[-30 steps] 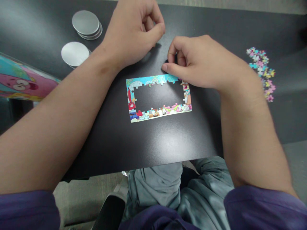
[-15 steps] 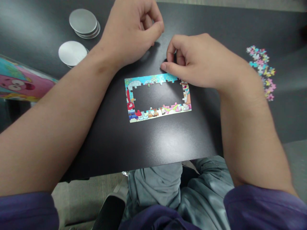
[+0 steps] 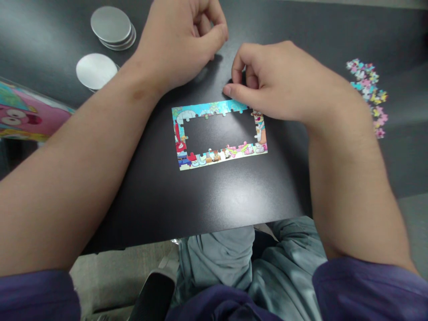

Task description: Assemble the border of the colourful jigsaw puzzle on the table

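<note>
A rectangular jigsaw puzzle border (image 3: 214,161) lies on the dark table, its cartoon edge pieces joined around an open middle. My right hand (image 3: 267,80) rests at its upper right corner, covering part of the top edge. The fingers curl inward with the thumb laid forward, and nothing shows in them. Farther up and to the left, my left hand (image 3: 189,40) is loosely closed above the puzzle border, thumb near the index finger. Nothing is visible in that hand either. Loose puzzle pieces (image 3: 369,91) lie in a heap beyond my right forearm, which hides some of them.
Two stacks of round silver discs (image 3: 111,24) stand at the upper left, the nearer partly behind my left forearm. A pink cartoon-printed box (image 3: 30,113) sits at the left edge. The dark table's front edge (image 3: 214,232) runs above my lap.
Both hands keep nearly the same pose and place. The view has shifted slightly, so the discs and box appear a little farther left and the loose pieces a little farther right.
</note>
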A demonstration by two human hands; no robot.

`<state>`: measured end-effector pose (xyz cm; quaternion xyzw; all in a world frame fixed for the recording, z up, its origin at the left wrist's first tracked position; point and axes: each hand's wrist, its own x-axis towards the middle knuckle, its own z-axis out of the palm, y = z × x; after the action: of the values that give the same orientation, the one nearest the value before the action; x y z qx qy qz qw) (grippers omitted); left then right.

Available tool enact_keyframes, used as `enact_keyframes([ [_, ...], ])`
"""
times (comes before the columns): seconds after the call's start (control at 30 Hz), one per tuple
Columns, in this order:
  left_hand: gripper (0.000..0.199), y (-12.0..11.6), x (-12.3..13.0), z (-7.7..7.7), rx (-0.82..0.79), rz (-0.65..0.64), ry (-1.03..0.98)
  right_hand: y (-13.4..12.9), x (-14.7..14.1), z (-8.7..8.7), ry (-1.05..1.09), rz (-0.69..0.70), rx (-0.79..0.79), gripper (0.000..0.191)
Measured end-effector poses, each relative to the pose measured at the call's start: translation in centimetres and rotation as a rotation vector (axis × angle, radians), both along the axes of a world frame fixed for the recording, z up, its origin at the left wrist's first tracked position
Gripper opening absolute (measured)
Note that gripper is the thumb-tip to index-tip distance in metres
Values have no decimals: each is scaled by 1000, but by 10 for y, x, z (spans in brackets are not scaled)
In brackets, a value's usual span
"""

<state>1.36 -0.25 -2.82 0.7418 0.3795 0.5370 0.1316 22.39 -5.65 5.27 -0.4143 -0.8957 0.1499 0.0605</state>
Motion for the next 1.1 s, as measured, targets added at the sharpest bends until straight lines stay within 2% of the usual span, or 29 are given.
enact_keyframes([
  [0.03,34,2,-1,0,8,-11,-6,0,0,0,-2,-1,-1,6],
  [0.1,31,10,-5,-3,-25,-178,78,-1,-1,0,-7,0,-2,6],
  [0.13,37,14,-7,-4,17,-177,34,-2,-2,0,-7,3,2,5],
  [0.23,34,27,-11,-12,-35,-167,67,-4,-4,1,-14,15,-3,4],
  [0.37,38,33,-11,-20,47,-160,28,-6,-5,2,-28,13,-2,3],
  [0.7,38,19,-11,-5,-14,-229,-28,-5,-4,2,-4,14,-11,3],
  [0.8,39,17,-8,-6,-9,-217,-20,-4,-5,2,3,20,-16,4],
  [0.93,39,14,-3,-8,45,-43,3,-4,-5,2,-1,13,-13,5],
  [1.0,38,16,-4,-11,52,-56,25,-4,-5,1,-2,17,-7,4],
  [1.07,37,22,-7,-15,49,-130,60,-3,-5,0,2,22,0,3],
  [1.1,38,25,-9,-17,65,-115,49,-3,-5,0,3,21,-1,4],
])
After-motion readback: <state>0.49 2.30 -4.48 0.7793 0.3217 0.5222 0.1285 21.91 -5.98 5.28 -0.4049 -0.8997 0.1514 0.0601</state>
